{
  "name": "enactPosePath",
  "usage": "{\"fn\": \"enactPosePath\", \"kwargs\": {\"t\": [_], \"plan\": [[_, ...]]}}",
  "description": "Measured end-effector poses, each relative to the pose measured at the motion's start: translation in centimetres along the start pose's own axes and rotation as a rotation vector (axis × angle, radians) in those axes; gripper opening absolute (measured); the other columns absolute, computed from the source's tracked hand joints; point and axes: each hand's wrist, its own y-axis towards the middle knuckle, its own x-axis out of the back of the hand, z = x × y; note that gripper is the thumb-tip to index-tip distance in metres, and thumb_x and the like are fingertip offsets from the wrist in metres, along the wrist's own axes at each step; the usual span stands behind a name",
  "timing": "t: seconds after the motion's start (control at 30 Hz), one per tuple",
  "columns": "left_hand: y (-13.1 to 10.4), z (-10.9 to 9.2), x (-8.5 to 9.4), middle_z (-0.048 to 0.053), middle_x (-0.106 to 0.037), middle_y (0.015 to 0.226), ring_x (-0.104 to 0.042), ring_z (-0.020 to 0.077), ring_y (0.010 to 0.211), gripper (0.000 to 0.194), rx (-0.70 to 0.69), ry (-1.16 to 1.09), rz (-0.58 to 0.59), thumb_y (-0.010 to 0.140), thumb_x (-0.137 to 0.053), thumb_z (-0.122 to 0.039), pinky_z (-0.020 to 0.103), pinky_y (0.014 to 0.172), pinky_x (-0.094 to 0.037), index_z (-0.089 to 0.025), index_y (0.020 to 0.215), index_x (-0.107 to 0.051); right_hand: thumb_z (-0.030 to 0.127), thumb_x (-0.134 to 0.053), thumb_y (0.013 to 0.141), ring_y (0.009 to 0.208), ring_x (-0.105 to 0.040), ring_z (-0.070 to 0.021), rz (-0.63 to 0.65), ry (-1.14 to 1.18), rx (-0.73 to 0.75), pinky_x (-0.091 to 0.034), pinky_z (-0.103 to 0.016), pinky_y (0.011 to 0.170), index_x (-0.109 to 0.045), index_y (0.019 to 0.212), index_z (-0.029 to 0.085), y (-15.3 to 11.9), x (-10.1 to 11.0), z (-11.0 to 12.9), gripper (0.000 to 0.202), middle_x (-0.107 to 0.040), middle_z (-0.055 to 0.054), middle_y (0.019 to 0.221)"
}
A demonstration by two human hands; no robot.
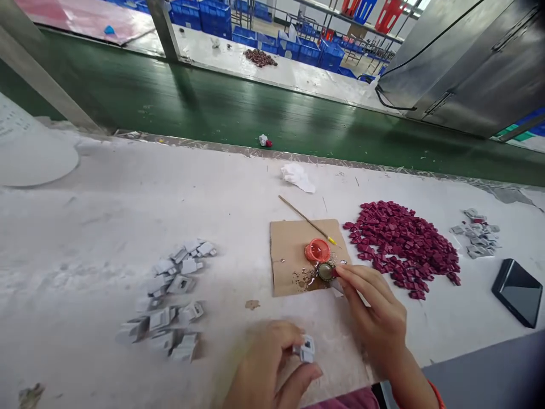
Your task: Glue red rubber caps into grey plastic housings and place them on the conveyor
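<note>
Holding a grey part [307, 350] in my left fingers [293, 334] near the worktop's [238, 193] front edge, I pinch a red piece [335, 272] in my right fingers [349, 274] beside a cap [326, 271] a nudge could tip.

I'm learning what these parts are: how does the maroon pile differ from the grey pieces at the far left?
The maroon pile is deep purplish red; the grey pieces are pale. Parts in the maroon pile look smaller than the grey pieces. The maroon pile is densely heaped, while the grey pieces are far fewer. Both lie on the white tabletop.
</note>
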Motion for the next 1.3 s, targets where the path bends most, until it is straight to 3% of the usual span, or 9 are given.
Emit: {"fn": "enactPosePath", "kwargs": {"t": [0.1,0.17,0.23,0.43,0.7,0.87,1.03,1.3], "plan": [[0.7,0.1,0.7,0.001,-0.073,0.098,-0.070,0.0159,0.086,0.044,-0.268,0.366,0.059,0.078,-0.074,-0.024,0.022,0.080,-0.057,-0.024,0.116,-0.054,-0.002,-0.058,0.083,0.097,-0.060,-0.0159,0.021,-0.010,0.012,-0.050,-0.031,0.087,-0.063,0.112,0.018,0.0,-0.2,0.1,0.036,-0.067,-0.007,0.102],[1.1,0.0,0.9,0.003,-0.073,0.100,-0.067,0.0169,0.094,0.040,-0.407,0.455,0.073,0.080,-0.071,-0.020,0.022,0.087,-0.055,-0.019,0.116,-0.055,-0.002,-0.059,0.083,0.097,-0.061,-0.0165,0.037,-0.015,0.012,-0.050,-0.032,0.087,-0.063,0.111,0.018,0.0,-0.2,0.1,0.035,-0.068,-0.007,0.101],[1.3,-0.1,0.9,0.004,-0.073,0.100,-0.065,0.0172,0.098,0.032,-0.448,0.487,0.063,0.081,-0.068,-0.018,0.023,0.090,-0.053,-0.017,0.112,-0.057,-0.001,-0.059,0.083,0.096,-0.061,-0.0171,0.047,-0.019,0.010,-0.051,-0.033,0.087,-0.063,0.111,0.018,0.0,-0.3,0.1,0.035,-0.068,-0.007,0.101],[1.0,0.0,0.7,0.002,-0.072,0.102,-0.064,0.0160,0.099,0.022,-0.374,0.436,0.064,0.084,-0.066,-0.015,0.023,0.090,-0.052,-0.020,0.103,-0.058,-0.002,-0.059,0.082,0.095,-0.062,-0.0174,0.054,-0.019,0.017,-0.052,-0.034,0.085,-0.064,0.112,0.019,0.1,-0.2,0.1,0.037,-0.069,-0.007,0.101],[0.5,0.0,0.6,0.001,-0.068,0.100,-0.064,0.0139,0.094,0.030,-0.261,0.426,0.031,0.081,-0.066,-0.007,0.020,0.086,-0.051,-0.022,0.105,-0.056,-0.002,-0.060,0.080,0.092,-0.065,-0.0175,0.010,-0.004,0.004,-0.054,-0.034,0.082,-0.065,0.112,0.021,0.4,-0.4,0.2,0.039,-0.069,-0.006,0.100],[0.6,-0.2,0.5,0.001,-0.067,0.094,-0.061,0.0151,0.090,0.027,-0.264,0.421,-0.007,0.080,-0.068,-0.006,0.023,0.084,-0.050,-0.021,0.099,-0.057,-0.005,-0.061,0.077,0.091,-0.066,-0.0168,-0.052,0.115,-0.086,-0.057,-0.031,0.078,-0.064,0.113,0.021,-0.9,0.9,2.5,0.044,-0.069,-0.005,0.100],[0.8,-0.4,0.4,0.000,-0.066,0.088,-0.059,0.0155,0.086,0.024,-0.230,0.420,-0.038,0.079,-0.070,-0.007,0.025,0.080,-0.050,-0.020,0.095,-0.057,-0.004,-0.060,0.075,0.092,-0.067,-0.0156,0.051,0.290,-0.102,-0.059,-0.027,0.081,-0.065,0.104,0.014,-3.7,1.1,5.5,0.034,-0.070,-0.007,0.100],[0.8,-0.6,0.4,0.001,-0.066,0.089,-0.061,0.0158,0.086,0.022,-0.234,0.411,-0.039,0.081,-0.068,-0.008,0.026,0.080,-0.051,-0.020,0.096,-0.057,-0.005,-0.061,0.075,0.092,-0.069,-0.0164,0.088,0.305,-0.112,-0.060,-0.027,0.083,-0.067,0.103,0.016,-4.9,0.2,5.9,0.035,-0.072,-0.007,0.100]]}}
